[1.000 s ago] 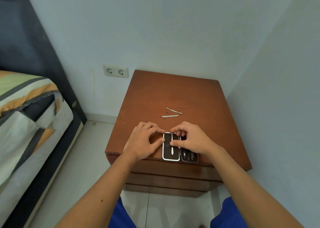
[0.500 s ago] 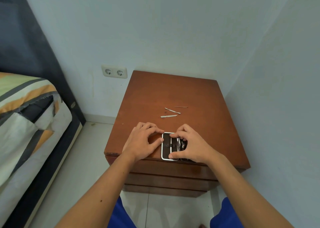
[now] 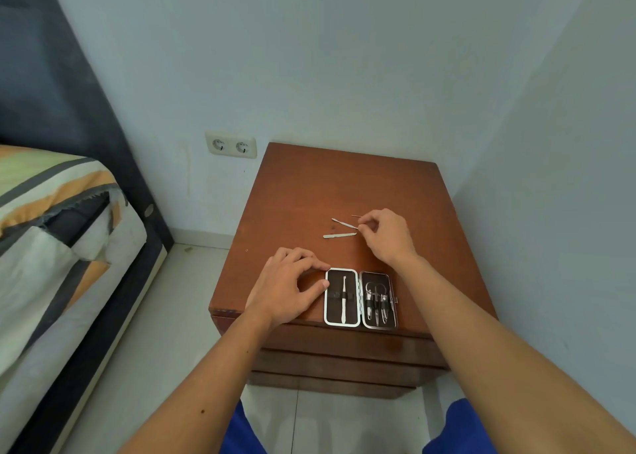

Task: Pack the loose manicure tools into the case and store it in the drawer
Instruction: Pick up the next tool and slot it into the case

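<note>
The manicure case (image 3: 351, 281) lies open near the front edge of the wooden nightstand (image 3: 309, 185). Its left half holds one slim tool, its right half scissors and clippers under a strap. My left hand (image 3: 285, 288) holds the case's left side, thumb on the edge and index fingertip at the far corner. Three loose tools lie farther back: a flat file (image 3: 339, 235), a slim pusher (image 3: 344, 223) and a thin pin (image 3: 356, 216). My right hand (image 3: 389, 236) pinches the right end of the pusher. The drawer fronts (image 3: 344, 347) below are closed.
A bed (image 3: 51, 229) with striped bedding and a dark headboard stands to the left, with tiled floor between it and the nightstand. A double wall socket (image 3: 230, 145) sits behind the nightstand's left corner. A wall runs close along the right side.
My right hand has left the case and reached back to the loose tools, uncovering the case's right half. My left hand has stayed at the case's left edge.
</note>
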`<state>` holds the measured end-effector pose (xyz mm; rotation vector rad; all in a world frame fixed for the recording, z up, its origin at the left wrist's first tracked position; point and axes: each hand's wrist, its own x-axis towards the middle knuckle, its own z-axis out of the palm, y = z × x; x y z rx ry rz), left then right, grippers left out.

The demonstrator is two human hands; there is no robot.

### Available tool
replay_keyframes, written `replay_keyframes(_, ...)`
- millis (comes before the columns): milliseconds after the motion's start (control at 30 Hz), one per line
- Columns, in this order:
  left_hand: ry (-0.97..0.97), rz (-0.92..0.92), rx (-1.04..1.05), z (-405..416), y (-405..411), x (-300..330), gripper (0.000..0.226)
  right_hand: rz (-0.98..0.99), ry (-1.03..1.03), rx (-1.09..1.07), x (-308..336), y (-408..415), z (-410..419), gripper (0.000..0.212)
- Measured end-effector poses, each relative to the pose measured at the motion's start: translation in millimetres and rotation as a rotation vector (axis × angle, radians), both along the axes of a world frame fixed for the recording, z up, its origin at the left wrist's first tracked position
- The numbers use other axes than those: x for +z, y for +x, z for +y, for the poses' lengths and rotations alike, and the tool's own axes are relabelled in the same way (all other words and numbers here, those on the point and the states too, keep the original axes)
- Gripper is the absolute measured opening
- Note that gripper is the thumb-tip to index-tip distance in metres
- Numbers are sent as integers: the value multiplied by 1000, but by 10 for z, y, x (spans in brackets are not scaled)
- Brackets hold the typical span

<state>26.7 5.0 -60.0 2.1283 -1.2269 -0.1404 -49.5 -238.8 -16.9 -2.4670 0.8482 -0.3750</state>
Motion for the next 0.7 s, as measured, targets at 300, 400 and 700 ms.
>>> replay_keyframes(300,-18,15,-7,0,-19,11,28,85,-5,9,-33,86,-88,5)
replay_keyframes(400,-15,9,-9,-4,-19,14,29,128,-25,25,2,75,-60,8)
replay_keyframes(700,-2,4,-10,-3,-21,37,28,8,206,21,34,-70,-8,33)
